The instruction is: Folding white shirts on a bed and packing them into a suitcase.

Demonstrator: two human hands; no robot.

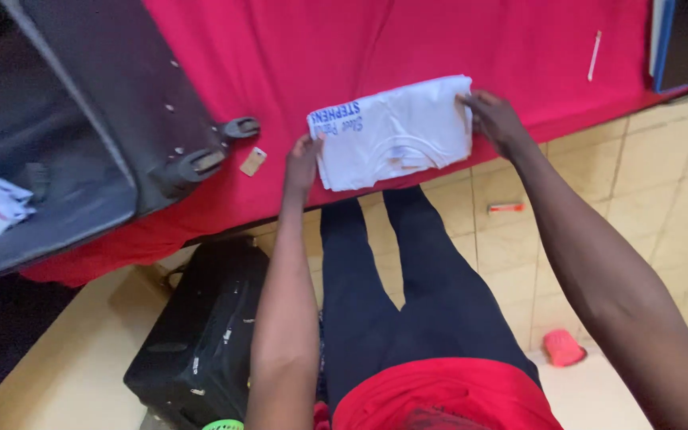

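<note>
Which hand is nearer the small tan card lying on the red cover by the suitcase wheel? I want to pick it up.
Left. The left hand holds the folded white shirt just right of the tan card; the right hand grips the shirt's far edge.

- The left hand (302, 163) reaches forward on a bare, nearly straight arm, fingers pointing away from the body.
- Its fingertips seem pinched in a closed grip, though the view is too small to be sure.
- The right hand (494, 119) extends from a longer, angled bare arm, wrist bent inward.
- Its fingers curl in a closed grip, thumb on top.
- Both hands sit well apart, level with each other.
</note>
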